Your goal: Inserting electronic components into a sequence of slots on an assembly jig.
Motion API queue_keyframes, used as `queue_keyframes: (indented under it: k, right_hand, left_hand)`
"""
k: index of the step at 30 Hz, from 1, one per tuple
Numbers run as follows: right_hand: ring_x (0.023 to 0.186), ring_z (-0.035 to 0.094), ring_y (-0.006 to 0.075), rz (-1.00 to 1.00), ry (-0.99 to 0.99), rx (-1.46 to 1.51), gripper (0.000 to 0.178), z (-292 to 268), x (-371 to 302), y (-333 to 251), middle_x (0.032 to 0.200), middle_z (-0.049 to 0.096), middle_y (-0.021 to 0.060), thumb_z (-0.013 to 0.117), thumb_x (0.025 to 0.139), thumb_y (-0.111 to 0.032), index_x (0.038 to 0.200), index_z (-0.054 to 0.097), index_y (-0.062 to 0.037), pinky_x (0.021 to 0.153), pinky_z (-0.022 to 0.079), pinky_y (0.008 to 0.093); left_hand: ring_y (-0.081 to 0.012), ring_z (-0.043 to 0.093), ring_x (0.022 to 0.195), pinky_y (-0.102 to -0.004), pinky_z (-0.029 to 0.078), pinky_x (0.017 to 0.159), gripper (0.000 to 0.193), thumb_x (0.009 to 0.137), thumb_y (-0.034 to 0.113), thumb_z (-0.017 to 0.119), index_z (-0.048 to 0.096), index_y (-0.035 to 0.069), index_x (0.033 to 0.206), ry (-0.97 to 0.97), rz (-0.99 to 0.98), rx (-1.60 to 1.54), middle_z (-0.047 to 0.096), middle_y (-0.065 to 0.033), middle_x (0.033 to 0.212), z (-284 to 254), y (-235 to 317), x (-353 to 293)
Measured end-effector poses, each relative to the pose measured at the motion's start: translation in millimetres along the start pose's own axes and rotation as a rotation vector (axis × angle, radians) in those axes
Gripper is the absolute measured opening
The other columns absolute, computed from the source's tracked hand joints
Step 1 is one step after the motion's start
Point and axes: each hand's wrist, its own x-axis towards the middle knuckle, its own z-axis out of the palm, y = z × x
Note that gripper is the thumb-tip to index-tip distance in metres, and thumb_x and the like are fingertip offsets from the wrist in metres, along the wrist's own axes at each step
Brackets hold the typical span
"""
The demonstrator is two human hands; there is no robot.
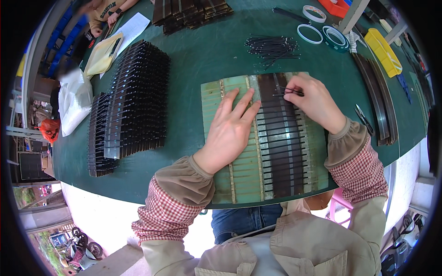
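Note:
A dark brown strip (pixel 282 138) lies on a pale green slotted board (pixel 244 179) at the table's near edge. Thin black rods cross the strip in a row, their ends sticking out on both sides. My left hand (pixel 228 131) rests flat on the board, fingers spread, fingertips by the strip's left edge. Near the strip's far end, my right hand (pixel 309 94) pinches thin black rods (pixel 290 92) between thumb and fingers; how many is hard to tell. Beyond the board is a loose pile of similar black rods (pixel 271 48).
Stacked strips bristling with rods (pixel 138 96) stand at left, with more dark strips (pixel 191 14) at the far edge. Tape rolls (pixel 310 34) sit far right; pliers (pixel 363 119) and curved dark strips (pixel 377 99) lie right. A white bag (pixel 75 101) and another person's hand (pixel 113 19) are at left.

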Motion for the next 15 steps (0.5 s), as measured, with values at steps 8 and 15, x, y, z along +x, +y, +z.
queue_keyframes:
  k: [8, 15]
  right_hand:
    - [0.07, 0.057, 0.0086, 0.152, -0.216, 0.52, 0.015, -12, 9, -29, 0.077, 0.065, 0.0045, 0.069, 0.086, -0.01, 0.094, 0.068, 0.0027, 0.066, 0.047, 0.0253]
    - [0.066, 0.052, 0.0067, 0.204, -0.173, 0.565, 0.014, -5, 18, 0, 0.071, 0.061, 0.0017, 0.069, 0.086, -0.01, 0.09, 0.068, 0.0032, 0.061, 0.045, 0.0248]
  left_hand:
    - [-0.0319, 0.054, 0.117, -0.0375, 0.043, 0.098, 0.022, 0.09, 0.007, 0.063, 0.063, 0.001, 0.11, 0.037, -0.335, -0.801, 0.056, -0.016, 0.128, -4, -5, 21]
    - [-0.0287, 0.058, 0.11, -0.034, 0.045, 0.093, 0.012, 0.089, 0.005, 0.062, 0.062, 0.0, 0.1, 0.12, -0.258, -0.577, 0.062, -0.0142, 0.118, 1, -24, 14]
